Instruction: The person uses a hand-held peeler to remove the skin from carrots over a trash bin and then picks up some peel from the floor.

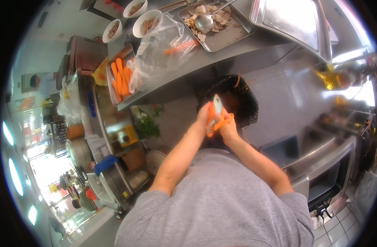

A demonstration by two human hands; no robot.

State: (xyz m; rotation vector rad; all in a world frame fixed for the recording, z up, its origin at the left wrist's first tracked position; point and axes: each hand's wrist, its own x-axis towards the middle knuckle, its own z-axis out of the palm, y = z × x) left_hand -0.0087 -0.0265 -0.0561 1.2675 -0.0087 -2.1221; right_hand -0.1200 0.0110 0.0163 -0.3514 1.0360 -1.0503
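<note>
Both hands are close together in front of the body, over the near edge of a bin lined with a black bag (251, 108). A carrot (211, 117) is held in my left hand (204, 114). My right hand (228, 129) is closed around a peeler with an orange handle and a pale blue-grey part (217, 104), which lies against the carrot. Strips of peel hang on the bin's rim. Beyond, peeled-looking carrots (122, 75) lie in a metal tray (113, 95), and a clear plastic bag (157, 46) with another carrot (184, 47) rests beside it.
On the steel counter (176, 72) stand white bowls of food (147, 23) and a tray of sliced food (217, 23) with a metal ladle (204, 23). A large metal tray (288, 21) is at the right. Leafy greens (148, 123) lie below left. A person (46, 83) is far left.
</note>
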